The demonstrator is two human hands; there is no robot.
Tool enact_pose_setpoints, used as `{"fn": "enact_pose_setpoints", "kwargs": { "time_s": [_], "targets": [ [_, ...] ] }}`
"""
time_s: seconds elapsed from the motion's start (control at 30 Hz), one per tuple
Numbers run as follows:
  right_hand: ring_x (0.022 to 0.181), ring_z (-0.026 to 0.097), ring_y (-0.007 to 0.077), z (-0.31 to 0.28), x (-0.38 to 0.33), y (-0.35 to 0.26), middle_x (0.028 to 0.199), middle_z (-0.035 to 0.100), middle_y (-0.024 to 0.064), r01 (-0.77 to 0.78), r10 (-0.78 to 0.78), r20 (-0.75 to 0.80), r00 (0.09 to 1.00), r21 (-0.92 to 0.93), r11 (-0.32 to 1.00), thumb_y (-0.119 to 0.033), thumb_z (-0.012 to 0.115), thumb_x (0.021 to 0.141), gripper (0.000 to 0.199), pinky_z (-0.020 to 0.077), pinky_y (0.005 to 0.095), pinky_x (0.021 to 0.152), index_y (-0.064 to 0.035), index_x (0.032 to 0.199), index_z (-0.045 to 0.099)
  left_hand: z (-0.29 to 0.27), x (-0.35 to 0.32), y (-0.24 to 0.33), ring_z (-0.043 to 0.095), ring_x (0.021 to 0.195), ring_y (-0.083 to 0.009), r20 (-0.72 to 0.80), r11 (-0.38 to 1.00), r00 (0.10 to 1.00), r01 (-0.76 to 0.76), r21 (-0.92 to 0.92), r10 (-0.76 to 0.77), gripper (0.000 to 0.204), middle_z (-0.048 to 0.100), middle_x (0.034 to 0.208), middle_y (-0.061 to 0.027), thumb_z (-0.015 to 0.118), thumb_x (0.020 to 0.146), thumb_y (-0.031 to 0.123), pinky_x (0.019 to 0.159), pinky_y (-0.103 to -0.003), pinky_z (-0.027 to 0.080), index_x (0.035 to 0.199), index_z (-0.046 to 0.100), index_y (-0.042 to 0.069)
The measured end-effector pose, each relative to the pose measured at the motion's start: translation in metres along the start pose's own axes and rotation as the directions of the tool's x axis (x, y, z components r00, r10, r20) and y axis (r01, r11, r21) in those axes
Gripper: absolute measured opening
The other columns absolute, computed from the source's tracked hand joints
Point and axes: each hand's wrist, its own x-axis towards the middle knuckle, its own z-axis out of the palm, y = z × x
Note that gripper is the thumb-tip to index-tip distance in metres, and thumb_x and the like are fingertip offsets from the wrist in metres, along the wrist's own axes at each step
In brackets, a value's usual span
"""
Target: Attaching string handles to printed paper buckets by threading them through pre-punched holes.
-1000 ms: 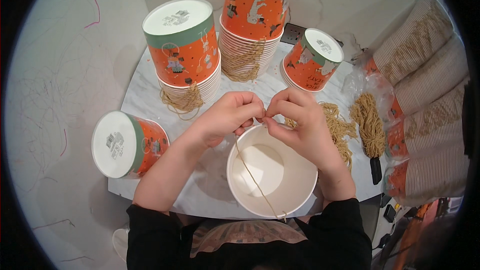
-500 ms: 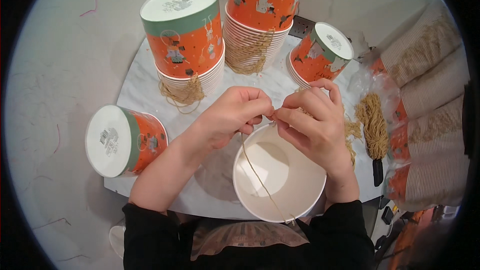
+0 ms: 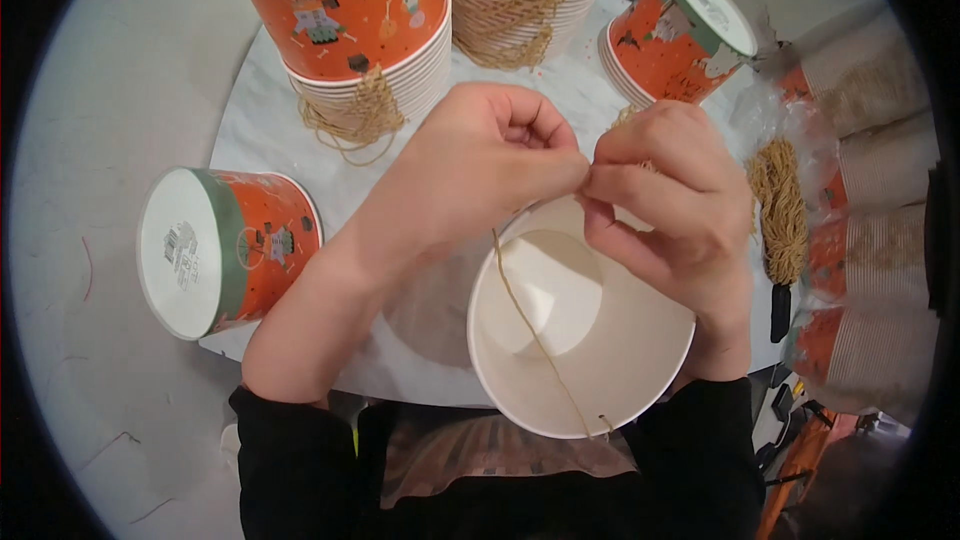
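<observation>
A white paper bucket [image 3: 625, 355] stands with its open mouth toward me, at the table's near edge. From a hole at its near rim, a thin tan cord [image 3: 540, 340] crosses the mouth and passes up behind my left hand [image 3: 500, 155]. That hand is closed in a pinch over the far rim, on the cord. Meeting it fingertip to fingertip, my right hand [image 3: 680, 205] is pinched too, with its thumb hanging down by the rim. The fingers hide the cord's end, and I cannot make out what the right fingertips grip.
Upturned orange-and-green bucket stacks [image 3: 350, 15] with cord loops draped on them stand at the back. One orange bucket [image 3: 270, 230] lies at left, a shorter stack [image 3: 675, 35] at back right. A tan cord bundle [image 3: 780, 210] lies near plastic-wrapped bucket stacks [image 3: 885, 250] on the right.
My view has shifted, so the stacks behind sit higher in the picture. Both hands have risen a little and moved right, still pinched together. The cord still spans the bucket's mouth.
</observation>
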Motion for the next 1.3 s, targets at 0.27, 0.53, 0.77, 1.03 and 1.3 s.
{"fn": "enact_pose_setpoints", "kwargs": {
  "time_s": [0.27, 0.53, 0.77, 1.03, 1.3],
  "targets": [
    [0.073, 0.063, 0.0215, -0.001, -0.004, -0.004, 0.084, 0.063, 0.0073, -0.171, 0.174, -0.011, 0.985, 0.13, 0.977, 0.006, 0.073, 0.061, 0.022, 0.0495, 0.0304, 0.062, -0.0006, 0.081, 0.067, -0.007, 0.002, 0.003, 0.047, 0.063, 0.004, 0.032, 0.981, 0.999, -0.049, 0.185, 0.044, 0.007, 0.068, 0.086, 0.003, 0.064, 0.089, 0.004, 0.05, -0.015, 0.029, 0.096, 0.065, 0.005],
    [0.073, 0.065, 0.0196, 0.002, -0.003, -0.002, 0.086, 0.064, 0.0073, -0.137, 0.14, -0.014, 0.99, 0.148, 0.979, 0.008, 0.073, 0.062, 0.021, 0.0513, 0.0284, 0.063, -0.0009, 0.081, 0.067, -0.008, 0.005, -0.002, 0.047, 0.065, 0.0041, 0.068, 0.996, 0.996, 0.058, 0.062, -0.062, 0.01, 0.067, 0.087, 0.004, 0.063, 0.089, 0.005, 0.051, -0.015, 0.027, 0.099, 0.065, 0.006],
    [0.075, 0.067, 0.0219, 0.01, -0.002, -0.002, 0.088, 0.066, 0.0078, -0.203, 0.218, -0.06, 0.974, 0.199, 0.959, 0.007, 0.073, 0.066, 0.021, 0.0533, 0.0296, 0.065, -0.0006, 0.083, 0.067, 0.002, 0.006, -0.017, 0.06, 0.077, 0.0003, -0.094, 0.961, 0.962, -0.241, 0.135, 0.255, 0.013, 0.067, 0.09, 0.0015, 0.063, 0.091, -0.005, 0.063, -0.015, 0.047, 0.104, 0.065, -0.001],
    [0.075, 0.065, 0.0222, 0.003, -0.01, -0.001, 0.088, 0.064, 0.007, -0.244, 0.246, 0.02, 0.969, 0.234, 0.941, 0.006, 0.073, 0.068, 0.02, 0.0527, 0.0305, 0.064, -0.0011, 0.084, 0.065, 0.005, 0.004, -0.007, 0.06, 0.071, -0.0016, -0.121, 0.93, 0.976, -0.132, 0.344, 0.183, 0.012, 0.068, 0.085, -0.0015, 0.071, 0.085, -0.003, 0.063, -0.018, 0.049, 0.097, 0.068, -0.005],
    [0.074, 0.065, 0.0155, 0.0, -0.014, 0.016, 0.086, 0.062, 0.0069, -0.222, 0.307, -0.09, 0.948, 0.506, 0.834, 0.006, 0.071, 0.075, 0.013, 0.0522, 0.0278, 0.066, 0.0002, 0.085, 0.064, 0.019, 0.006, -0.008, 0.058, 0.072, 0.0002, -0.158, 0.957, 0.95, -0.247, 0.149, 0.27, 0.011, 0.066, 0.091, -0.0014, 0.066, 0.09, -0.007, 0.062, -0.015, 0.044, 0.099, 0.063, -0.002]
  ]
}}
